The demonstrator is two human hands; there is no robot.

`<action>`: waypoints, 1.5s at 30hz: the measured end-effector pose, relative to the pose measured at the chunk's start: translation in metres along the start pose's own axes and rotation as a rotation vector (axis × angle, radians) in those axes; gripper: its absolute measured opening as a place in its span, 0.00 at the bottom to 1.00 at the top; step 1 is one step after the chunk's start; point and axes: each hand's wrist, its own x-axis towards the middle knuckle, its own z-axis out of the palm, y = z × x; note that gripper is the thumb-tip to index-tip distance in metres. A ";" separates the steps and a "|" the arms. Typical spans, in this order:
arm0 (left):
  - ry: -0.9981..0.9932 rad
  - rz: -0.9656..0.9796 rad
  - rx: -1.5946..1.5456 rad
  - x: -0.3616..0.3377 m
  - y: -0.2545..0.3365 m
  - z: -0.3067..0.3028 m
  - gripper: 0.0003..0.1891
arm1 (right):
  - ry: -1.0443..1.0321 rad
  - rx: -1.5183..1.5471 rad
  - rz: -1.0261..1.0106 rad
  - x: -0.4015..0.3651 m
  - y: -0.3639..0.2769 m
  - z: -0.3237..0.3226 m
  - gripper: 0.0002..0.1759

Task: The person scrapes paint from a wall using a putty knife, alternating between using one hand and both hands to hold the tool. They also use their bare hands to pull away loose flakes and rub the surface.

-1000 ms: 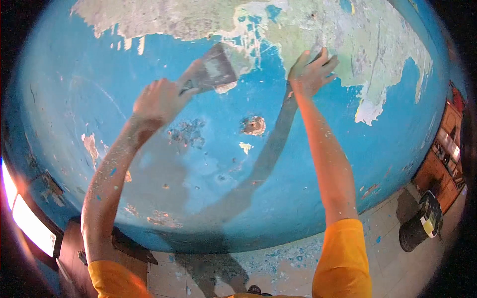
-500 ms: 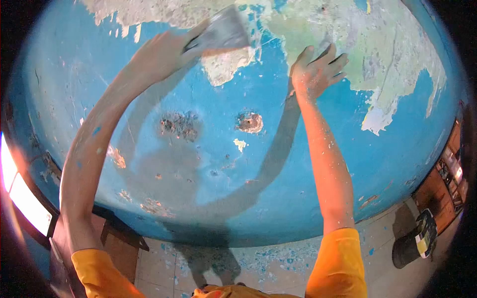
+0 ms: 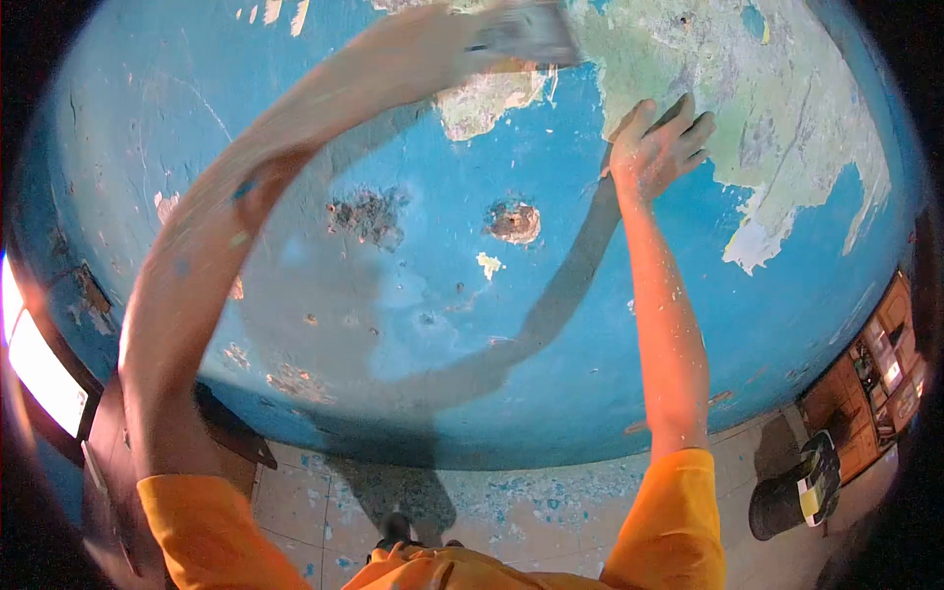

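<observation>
A blue wall [image 3: 433,295] fills most of the view, its paint gone in a pale patch [image 3: 787,128] at the top and upper right. My left hand [image 3: 447,49] is closed round a broad metal scraper [image 3: 531,37], blurred by motion, whose blade lies over the border between blue paint and bare plaster. Farther right, my right hand [image 3: 657,152] rests against the wall with its fingers spread, holding nothing. Two rough holes, a dark one [image 3: 369,216] and a brown one [image 3: 514,222], sit below the scraper.
Blue paint flakes lie on the tiled floor [image 3: 393,492] below the wall. A black object with a yellow and white band [image 3: 811,497] stands at the lower right, near a brown wooden cabinet [image 3: 846,403]. Brown furniture [image 3: 231,438] is at the lower left.
My left hand and the scraper have moved right and slightly up across the wall. My right hand appears slightly farther right, still spread, as the view has shifted a little.
</observation>
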 end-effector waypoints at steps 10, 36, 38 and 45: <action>-0.254 -0.064 0.213 -0.083 -0.036 -0.028 0.33 | 0.085 0.021 -0.097 -0.004 0.006 0.002 0.33; -0.223 -0.333 -0.138 -0.076 0.021 0.014 0.32 | -0.012 0.139 -0.091 -0.021 0.010 -0.010 0.32; -0.051 -0.215 -0.262 -0.025 0.040 0.019 0.32 | -0.042 0.126 -0.085 -0.020 0.012 -0.011 0.32; -0.156 -0.232 -0.140 -0.084 0.021 -0.009 0.31 | -0.034 0.102 -0.104 -0.022 0.014 -0.012 0.31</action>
